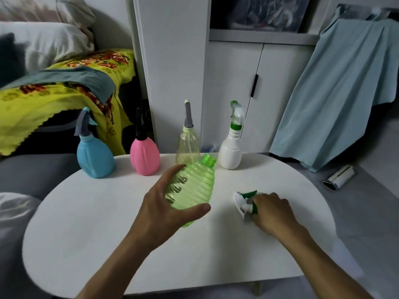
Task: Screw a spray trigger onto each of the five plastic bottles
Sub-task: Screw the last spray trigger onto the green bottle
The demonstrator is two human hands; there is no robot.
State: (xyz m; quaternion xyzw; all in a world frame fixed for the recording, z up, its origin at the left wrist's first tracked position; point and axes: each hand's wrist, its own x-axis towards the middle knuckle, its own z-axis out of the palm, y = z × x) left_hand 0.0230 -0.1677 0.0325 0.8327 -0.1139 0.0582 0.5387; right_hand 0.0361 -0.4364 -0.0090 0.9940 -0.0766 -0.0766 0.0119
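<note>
Green ribbed bottle, tilted, neck toward upper right, is clasped in the left hand at frame centre. Right hand, lower right of centre, closes over a green-and-white trigger lying on the white table. Behind stand blue, pink, clear and white bottles, triggers fitted.

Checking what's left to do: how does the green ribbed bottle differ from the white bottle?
The green ribbed bottle is tilted in the left hand, off the table; the white bottle stands upright at the table's far edge. The white one has a spray trigger fitted; the green one's neck is bare. Green is translucent, white opaque. Both are plastic.
</note>
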